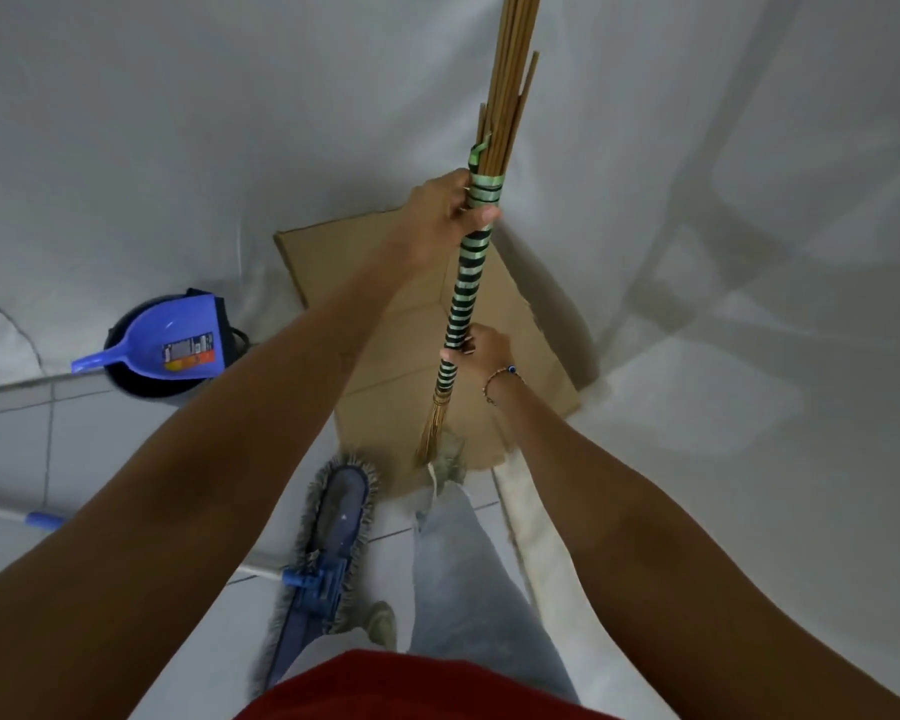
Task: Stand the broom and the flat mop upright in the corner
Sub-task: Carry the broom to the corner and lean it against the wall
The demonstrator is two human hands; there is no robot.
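The stick broom (470, 283) stands nearly upright in front of me, its handle wrapped in green and black bands. Its bristle end is just above the cardboard on the floor. My left hand (450, 207) grips the handle high up, at the green binding. My right hand (476, 353) grips it lower down, just above the bristles. The flat mop (328, 537) lies on the tiled floor by my left leg. It has a blue head with a grey fringe, and its white handle (1, 513) runs off to the left.
A flattened cardboard sheet (385, 324) lies in the corner where two white-draped walls meet. At the left a blue dustpan (172, 343) rests on a dark bucket (141, 384). White cloth (541, 537) lies along the floor at the right.
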